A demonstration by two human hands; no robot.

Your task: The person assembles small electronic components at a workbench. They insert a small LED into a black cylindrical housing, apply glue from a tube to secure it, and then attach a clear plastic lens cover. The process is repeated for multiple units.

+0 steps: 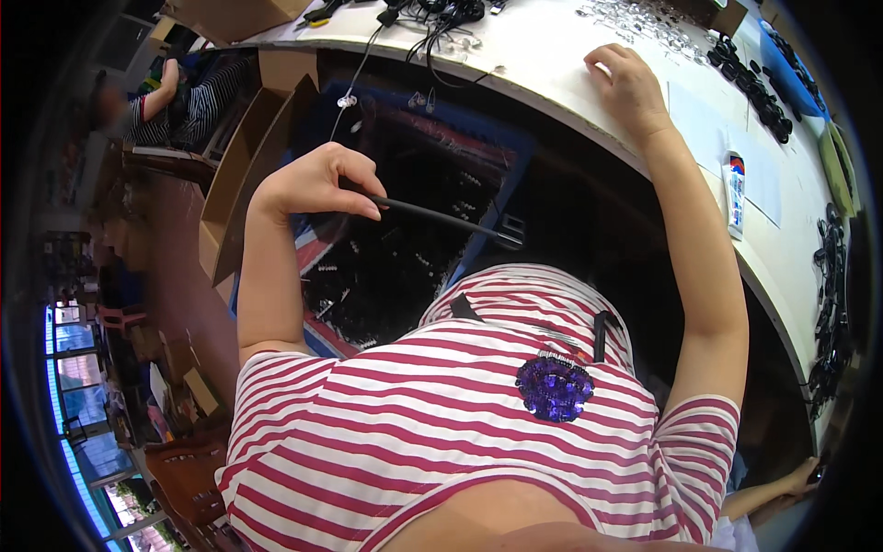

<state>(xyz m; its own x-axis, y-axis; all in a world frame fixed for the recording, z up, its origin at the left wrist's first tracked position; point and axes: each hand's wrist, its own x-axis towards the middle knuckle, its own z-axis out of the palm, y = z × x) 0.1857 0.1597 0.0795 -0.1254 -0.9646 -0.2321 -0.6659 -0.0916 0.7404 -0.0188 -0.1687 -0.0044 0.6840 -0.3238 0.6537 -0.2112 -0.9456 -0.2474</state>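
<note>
My left hand (pixel 322 182) pinches one end of a narrow black belt (pixel 432 215) between thumb and fingers. The belt stretches to the right in front of my body and ends in a rectangular buckle (pixel 511 232). My right hand (pixel 629 90) is over the white table, near its front edge, fingers curled in toward the thumb. Whatever they may hold is too small or hidden to make out. Small clear shiny pieces (pixel 635 20) lie scattered on the table beyond that hand. Below my left hand, a blue-rimmed container (pixel 515 161) holds a dark heap with shiny bits.
On the white table (pixel 552 101) lie black straps (pixel 441 14), a glue tube (pixel 735 195), paper sheets (pixel 704 120) and black pieces (pixel 750 87) beside a blue tray (pixel 791 69). A cardboard box (pixel 248 175) stands at the left. Other people sit at far left and lower right.
</note>
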